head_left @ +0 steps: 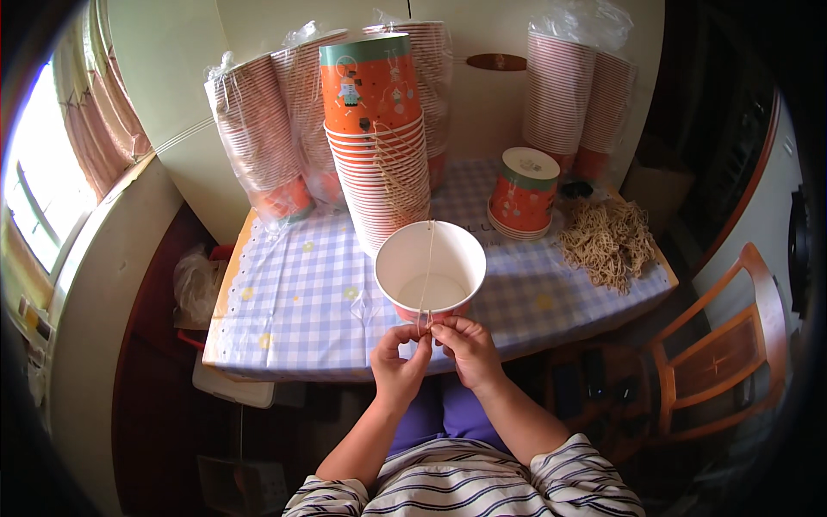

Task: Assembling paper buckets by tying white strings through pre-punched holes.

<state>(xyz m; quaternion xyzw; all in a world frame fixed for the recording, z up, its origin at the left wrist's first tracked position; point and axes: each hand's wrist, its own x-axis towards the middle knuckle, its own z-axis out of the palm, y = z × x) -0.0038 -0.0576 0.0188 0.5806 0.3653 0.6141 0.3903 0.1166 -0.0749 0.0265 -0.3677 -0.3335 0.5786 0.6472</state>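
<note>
A white-lined paper bucket [393, 269] stands at the table's near edge with its mouth tilted toward me. A thin tan string [430, 258] runs across that mouth from the far rim to the near rim. Just below the near rim, my left hand [400, 364] and my right hand [469, 351] meet fingertip to fingertip, both pinching the string. Fingers partly cover the string's end, so whether it is knotted cannot be made out. Behind the bucket rises a tall stack of orange paper buckets [379, 181], with several strings [398, 172] draped down its right side.
Plastic-wrapped bucket stacks [258, 138] line the back left, with more wrapped stacks [560, 95] at the back right. A short upside-down stack [525, 196] and a heap of tan strings [608, 243] sit on the right of the checked tablecloth [319, 302]. A wooden chair [715, 349] stands at right.
</note>
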